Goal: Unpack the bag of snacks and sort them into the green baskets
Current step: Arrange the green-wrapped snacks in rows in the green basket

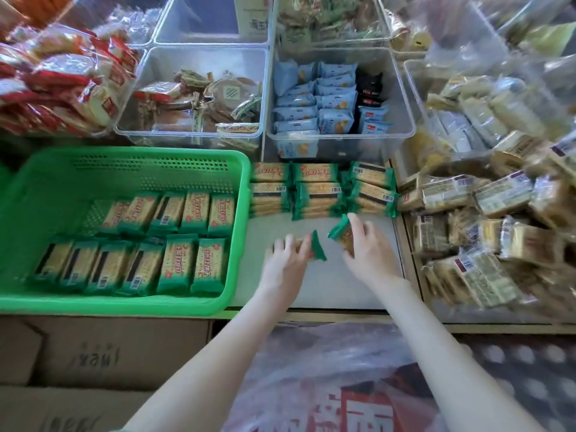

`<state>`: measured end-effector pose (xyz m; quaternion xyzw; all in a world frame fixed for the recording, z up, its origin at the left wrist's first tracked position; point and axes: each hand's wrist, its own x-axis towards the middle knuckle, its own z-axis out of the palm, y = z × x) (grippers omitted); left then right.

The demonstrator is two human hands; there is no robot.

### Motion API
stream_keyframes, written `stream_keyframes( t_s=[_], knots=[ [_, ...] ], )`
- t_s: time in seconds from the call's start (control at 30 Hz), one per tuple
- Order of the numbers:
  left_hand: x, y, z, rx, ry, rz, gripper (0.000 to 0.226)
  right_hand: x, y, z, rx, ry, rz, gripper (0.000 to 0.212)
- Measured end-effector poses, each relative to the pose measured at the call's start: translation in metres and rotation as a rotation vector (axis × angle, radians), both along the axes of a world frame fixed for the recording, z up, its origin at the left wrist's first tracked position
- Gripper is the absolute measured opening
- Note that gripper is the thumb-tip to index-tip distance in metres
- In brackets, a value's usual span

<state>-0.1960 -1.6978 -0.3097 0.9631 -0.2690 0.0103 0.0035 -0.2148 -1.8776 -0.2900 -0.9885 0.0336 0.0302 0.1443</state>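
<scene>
Left hand (pixel 286 255): fingers curled over the first packet (pixel 318 247), whose green end sticks out past the fingertips. Right hand (pixel 369 249): grasping the second packet (pixel 342 233), which is tilted with one green end raised. The hands are near each other and the two packets are just apart. Both are low over the white tabletop (pixel 311 291); blur prevents telling whether either packet touches it.

Assessment: taking one packet per hand appears meant to move them in pairs.

Just behind the hands, the stacked packets (pixel 318 190) stand in three piles along the back of the tabletop, in the same green wrapping. They are probably staged there so they can be reached without going back to the bag.

To the left, just beside the tabletop, is the green basket (pixel 131 154). It holds the basket packets (pixel 176 266) of the same kind in two rows, leaning on edge side by side, likely so that more fit. The back row stops short of the left wall and the strip behind it is unfilled, so the sorting is judged part done.

Between the forearms lies a plastic bag (pixel 311 363) with red print, presumably the source; its contents cannot be made out. Cardboard boxes (pixel 109 353) sit below the basket. Clear bins (pixel 343 138) behind carry other snacks, and beige packets (pixel 486 194) are heaped at the right
</scene>
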Motion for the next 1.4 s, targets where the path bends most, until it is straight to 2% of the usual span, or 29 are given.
stream_keyframes(
  t_s=[0.13, 0.2, 0.33, 0.47, 0.6, 0.7, 0.8, 0.9, 0.97, 1.1, 1.17, 1.27, 1.33, 1.4],
  knots=[
    [-0.002, 0.017, 0.034, -0.294, -0.150, -0.053, 0.064, -0.005, 0.020, 0.033, 0.159, -0.193, 0.015, 0.061],
    [0.002, 0.037, 0.056, -0.403, -0.234, -0.036, 0.051, -0.003, 0.042, 0.053, 0.215, -0.247, -0.028, 0.054],
    [0.020, 0.105, 0.097, -0.456, -0.343, 0.024, 0.039, 0.012, 0.114, 0.087, 0.326, -0.297, -0.065, 0.046],
    [0.039, 0.205, 0.109, -0.407, -0.396, 0.125, 0.037, 0.035, 0.210, 0.106, 0.446, -0.312, -0.106, 0.045],
    [0.065, 0.316, 0.088, -0.351, -0.310, 0.277, 0.045, 0.072, 0.318, 0.093, 0.525, -0.169, -0.165, 0.049],
    [0.089, 0.373, 0.067, -0.404, -0.098, 0.463, 0.043, 0.108, 0.390, 0.071, 0.552, -0.020, -0.213, 0.049],
    [0.112, 0.395, 0.049, -0.496, 0.182, 0.685, 0.044, 0.140, 0.437, 0.046, 0.550, 0.085, -0.270, 0.055],
    [0.134, 0.402, 0.033, -0.619, 0.268, 0.770, 0.043, 0.162, 0.462, 0.023, 0.478, 0.121, -0.308, 0.065],
    [0.148, 0.403, 0.024, -0.685, 0.300, 0.790, 0.041, 0.169, 0.472, 0.011, 0.394, 0.104, -0.261, 0.068],
    [0.169, 0.403, 0.014, -0.771, 0.384, 0.766, 0.042, 0.172, 0.484, 0.001, 0.231, 0.127, -0.168, 0.062],
    [0.172, 0.406, 0.010, -0.681, 0.490, 0.674, 0.052, 0.168, 0.483, -0.001, 0.161, 0.139, -0.090, 0.061],
    [0.167, 0.408, 0.009, -0.420, 0.626, 0.542, 0.075, 0.157, 0.469, -0.012, 0.036, 0.238, 0.142, 0.067],
    [0.165, 0.408, 0.009, -0.281, 0.640, 0.556, 0.087, 0.150, 0.461, -0.022, -0.091, 0.253, 0.210, 0.065],
    [0.163, 0.407, 0.013, -0.217, 0.626, 0.587, 0.086, 0.148, 0.461, -0.024, -0.150, 0.216, 0.190, 0.062]
  ],
)
